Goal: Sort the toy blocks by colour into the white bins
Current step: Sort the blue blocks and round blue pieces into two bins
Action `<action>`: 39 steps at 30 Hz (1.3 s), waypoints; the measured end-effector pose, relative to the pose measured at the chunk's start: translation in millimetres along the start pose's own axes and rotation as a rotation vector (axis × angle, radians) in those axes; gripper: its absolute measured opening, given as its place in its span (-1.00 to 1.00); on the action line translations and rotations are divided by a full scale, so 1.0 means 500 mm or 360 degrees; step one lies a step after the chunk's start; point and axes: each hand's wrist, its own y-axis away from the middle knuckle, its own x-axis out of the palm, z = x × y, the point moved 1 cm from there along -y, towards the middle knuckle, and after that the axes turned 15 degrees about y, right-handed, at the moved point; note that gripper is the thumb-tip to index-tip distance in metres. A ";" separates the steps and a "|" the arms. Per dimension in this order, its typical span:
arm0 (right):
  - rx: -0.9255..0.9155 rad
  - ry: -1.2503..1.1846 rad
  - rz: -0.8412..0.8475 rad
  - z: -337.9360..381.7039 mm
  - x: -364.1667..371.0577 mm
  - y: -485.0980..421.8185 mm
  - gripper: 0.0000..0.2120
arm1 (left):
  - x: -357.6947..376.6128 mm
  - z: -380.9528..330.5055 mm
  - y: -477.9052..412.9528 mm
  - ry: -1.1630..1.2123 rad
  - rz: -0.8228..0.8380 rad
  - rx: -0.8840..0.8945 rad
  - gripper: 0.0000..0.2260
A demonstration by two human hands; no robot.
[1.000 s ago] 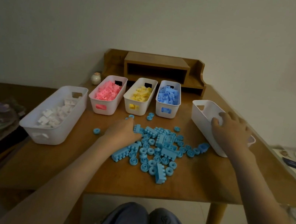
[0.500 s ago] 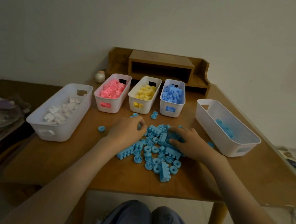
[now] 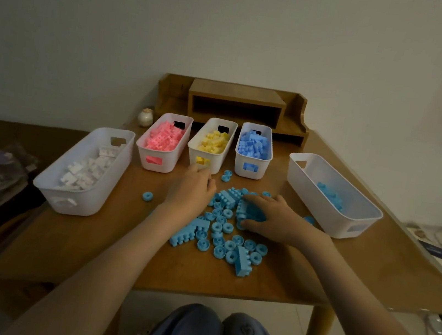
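A person's right hand (image 3: 272, 219) is lying on a pile of blue blocks (image 3: 222, 227) mid-counter (image 3: 85, 247), its fingers (image 3: 255, 200) curling around a cluster of them. The left hand (image 3: 191, 191) is resting at the pile's far-left edge, fingers bent under; whether they are holding anything cannot be told. A white bin (image 3: 315, 205) containing a few blue blocks is standing just right of the pile.

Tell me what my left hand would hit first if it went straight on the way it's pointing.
Most likely the front wall of the yellow-block bin, just beyond the left hand. Depth is hard to judge; two loose blue rings lie slightly right of that line.
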 end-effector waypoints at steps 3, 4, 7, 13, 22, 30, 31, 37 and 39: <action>0.0054 -0.0101 -0.0069 0.000 0.000 -0.011 -0.36 | 0.005 0.004 -0.010 -0.0156 0.0119 -0.0116 -0.70; 0.0072 -0.0132 -0.0063 -0.001 0.000 -0.017 -0.36 | 0.006 0.005 -0.013 -0.0219 0.0173 -0.0155 -0.67; 0.0084 -0.0218 0.0008 -0.004 -0.007 -0.030 -0.38 | 0.012 0.007 -0.020 -0.0272 0.0267 -0.0200 -0.68; 0.0154 -0.0414 0.0008 -0.002 -0.016 -0.052 -0.46 | 0.012 -0.002 -0.020 -0.0185 0.0199 -0.0233 -0.79; 0.0305 -0.0540 -0.0323 -0.022 -0.015 -0.061 -0.84 | -0.003 -0.015 -0.029 -0.0179 0.0062 -0.0288 -0.79; 0.0253 -0.0486 -0.0827 -0.045 -0.043 -0.036 -0.90 | -0.004 -0.068 -0.031 0.0038 0.0198 -0.0292 -0.80; 0.0260 -0.0487 -0.0919 -0.056 -0.055 -0.029 -0.91 | -0.002 -0.081 -0.032 0.0082 0.0210 -0.0278 -0.83; 0.0527 -0.0559 -0.1077 -0.151 -0.111 -0.002 -0.88 | 0.037 -0.158 -0.049 0.0316 0.0245 -0.0083 -0.80; 0.0573 -0.0644 -0.1132 -0.178 -0.116 0.008 -0.89 | 0.056 -0.188 -0.059 0.0396 0.0267 -0.0034 -0.83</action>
